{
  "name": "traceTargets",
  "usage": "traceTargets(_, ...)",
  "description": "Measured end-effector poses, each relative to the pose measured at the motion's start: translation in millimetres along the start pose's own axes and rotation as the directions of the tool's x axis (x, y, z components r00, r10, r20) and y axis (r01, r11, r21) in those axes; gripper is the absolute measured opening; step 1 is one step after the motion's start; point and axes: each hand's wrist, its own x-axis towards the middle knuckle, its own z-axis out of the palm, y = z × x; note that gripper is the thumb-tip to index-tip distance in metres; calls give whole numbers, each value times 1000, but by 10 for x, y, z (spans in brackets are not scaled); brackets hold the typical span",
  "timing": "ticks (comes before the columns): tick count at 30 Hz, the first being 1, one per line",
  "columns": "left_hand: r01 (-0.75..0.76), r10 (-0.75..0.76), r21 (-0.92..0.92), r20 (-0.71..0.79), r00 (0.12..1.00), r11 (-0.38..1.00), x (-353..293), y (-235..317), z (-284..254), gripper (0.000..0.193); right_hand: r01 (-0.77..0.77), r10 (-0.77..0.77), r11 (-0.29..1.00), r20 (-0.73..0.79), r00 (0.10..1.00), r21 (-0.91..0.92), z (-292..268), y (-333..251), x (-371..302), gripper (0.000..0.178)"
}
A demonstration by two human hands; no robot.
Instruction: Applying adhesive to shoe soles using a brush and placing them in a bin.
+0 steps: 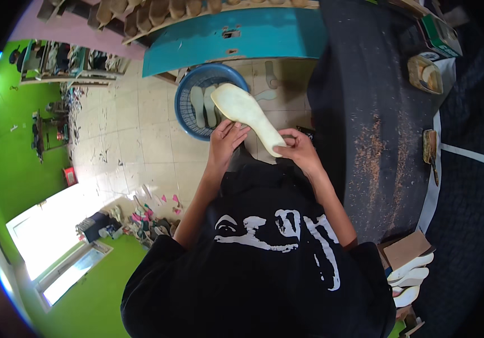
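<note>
My black printed shirt [264, 259] fills the lower frame. Above it, at centre, I hold a pale insole [246, 114] over the blue basket [188, 112]. My left hand [226, 141] presses fingers against its middle edge; my right hand [298, 149] pinches the heel end. It looks light, thin and probably bendy, so the edges seem the best hold.

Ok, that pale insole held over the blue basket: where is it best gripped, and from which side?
Grip the pale insole at its narrow heel end, nearest the body, coming from below and from the right, probably as the right hand does. That end is slim enough to pinch, while the wide toe end juts free over the blue basket. The left hand steadies the middle's left edge.
</note>
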Motion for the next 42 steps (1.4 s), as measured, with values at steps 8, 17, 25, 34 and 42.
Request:
traceTargets(8,85,-121,-190,-186,975,978,285,-242,-1504,34,-121,125,991,63,990,-60,1229,599,711,43)
traceTargets(17,168,-152,178,-99,983,970,1389,-655,-2955,34,-263,251,955,-100,963,-138,2114,1878,1598,42)
traceTargets(25,293,-285,87,-98,954,952,2480,-1267,-3304,49,-226,59,837,-330,942,-497,2301,2261,2587,50)
traceTargets(34,314,-315,213,-32,949,925,3031,-1550,-3417,94,-331,12,704,-455,890,-628,2149,2698,3380,40)
traceTargets(42,349,-362,288,-9,932,892,3177,-1666,-3425,95,-352,16,678,-466,884,-645,2020,2993,3581,38)
